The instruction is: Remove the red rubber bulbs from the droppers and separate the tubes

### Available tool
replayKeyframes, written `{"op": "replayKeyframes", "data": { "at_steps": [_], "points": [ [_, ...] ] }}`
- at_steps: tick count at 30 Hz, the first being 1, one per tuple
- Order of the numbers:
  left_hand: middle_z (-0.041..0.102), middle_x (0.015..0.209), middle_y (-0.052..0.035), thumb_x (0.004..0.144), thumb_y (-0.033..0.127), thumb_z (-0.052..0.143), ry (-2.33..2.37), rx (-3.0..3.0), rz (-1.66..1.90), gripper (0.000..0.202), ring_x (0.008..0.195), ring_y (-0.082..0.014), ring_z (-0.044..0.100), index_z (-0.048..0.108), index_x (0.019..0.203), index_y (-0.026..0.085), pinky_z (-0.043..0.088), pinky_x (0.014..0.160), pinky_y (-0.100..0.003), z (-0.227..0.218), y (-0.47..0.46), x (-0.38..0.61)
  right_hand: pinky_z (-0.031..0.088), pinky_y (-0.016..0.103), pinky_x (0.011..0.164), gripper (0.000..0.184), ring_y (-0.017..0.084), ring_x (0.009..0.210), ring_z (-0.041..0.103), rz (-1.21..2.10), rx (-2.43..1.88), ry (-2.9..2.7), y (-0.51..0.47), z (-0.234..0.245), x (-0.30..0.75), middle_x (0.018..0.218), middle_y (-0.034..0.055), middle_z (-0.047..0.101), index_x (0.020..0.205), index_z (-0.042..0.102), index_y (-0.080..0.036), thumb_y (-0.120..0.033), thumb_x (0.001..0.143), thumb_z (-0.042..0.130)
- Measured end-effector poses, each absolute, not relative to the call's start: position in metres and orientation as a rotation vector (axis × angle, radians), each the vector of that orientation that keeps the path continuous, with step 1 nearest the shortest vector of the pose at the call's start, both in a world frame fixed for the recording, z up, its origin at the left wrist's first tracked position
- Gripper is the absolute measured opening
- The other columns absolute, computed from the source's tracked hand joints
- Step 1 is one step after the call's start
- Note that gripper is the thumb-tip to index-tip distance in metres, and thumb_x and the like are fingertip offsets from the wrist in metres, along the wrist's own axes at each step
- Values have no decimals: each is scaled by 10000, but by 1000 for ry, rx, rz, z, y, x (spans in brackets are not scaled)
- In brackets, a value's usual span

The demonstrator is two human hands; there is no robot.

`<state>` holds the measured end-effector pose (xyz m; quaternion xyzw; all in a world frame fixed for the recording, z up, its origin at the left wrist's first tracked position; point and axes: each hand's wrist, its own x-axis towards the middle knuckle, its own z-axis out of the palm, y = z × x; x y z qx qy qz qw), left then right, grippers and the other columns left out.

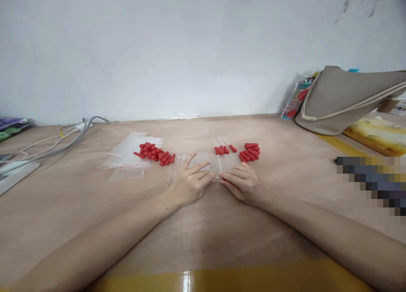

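Close together at the middle of the table, my left hand (190, 184) and my right hand (249, 185) meet over a row of clear glass dropper tubes (215, 164). My left thumb and a finger pinch a thin clear tube, while its other fingers are raised and spread. At the tube's other end, my right fingertips close on a red rubber bulb (223, 180), mostly hidden. Behind the row lie several droppers (226, 149) with red bulbs fitted. A heap of loose red bulbs (152, 151) is at left; a smaller group (251, 151) sits beyond my right hand.
Clear zip bags (123, 156) lie under and beside the left heap. Cables (72, 135) and a white device (22, 171) are far left. A grey-beige bag (345, 97), a printed packet (296, 98) and a yellow pack (377, 133) stand at right. A wall closes the back.
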<state>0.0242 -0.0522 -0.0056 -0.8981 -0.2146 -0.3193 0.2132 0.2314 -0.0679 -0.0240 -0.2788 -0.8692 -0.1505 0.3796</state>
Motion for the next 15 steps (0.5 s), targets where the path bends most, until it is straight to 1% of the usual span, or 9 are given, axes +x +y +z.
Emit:
{"op": "replayKeyframes", "data": {
  "at_steps": [5, 10, 15],
  "points": [
    [704, 830, 21, 842, 160, 518, -578, -2511, -904, 93, 1024, -167, 597, 603, 872, 183, 171, 1103, -488, -5, -55, 23, 386, 281, 592, 143, 130, 658, 557, -400, -672, -2209, -68, -25, 232, 710, 40, 654, 947, 615, -150, -187, 837, 531],
    [706, 822, 25, 844, 148, 504, -570, -2551, -916, 110, 1013, -157, 605, 607, 856, 185, 147, 1117, -474, -5, -55, 23, 419, 276, 588, 181, 130, 656, 580, -436, -603, -2190, -69, -24, 234, 721, 39, 671, 990, 613, -155, -161, 824, 541],
    [706, 848, 21, 842, 133, 491, -584, -2600, -915, 129, 1036, -157, 595, 608, 850, 189, 159, 1117, -458, -7, -54, 22, 437, 267, 594, 216, 122, 658, 593, -471, -563, -2180, -70, -23, 236, 739, 34, 679, 1020, 603, -159, -131, 814, 544]
  ]
}}
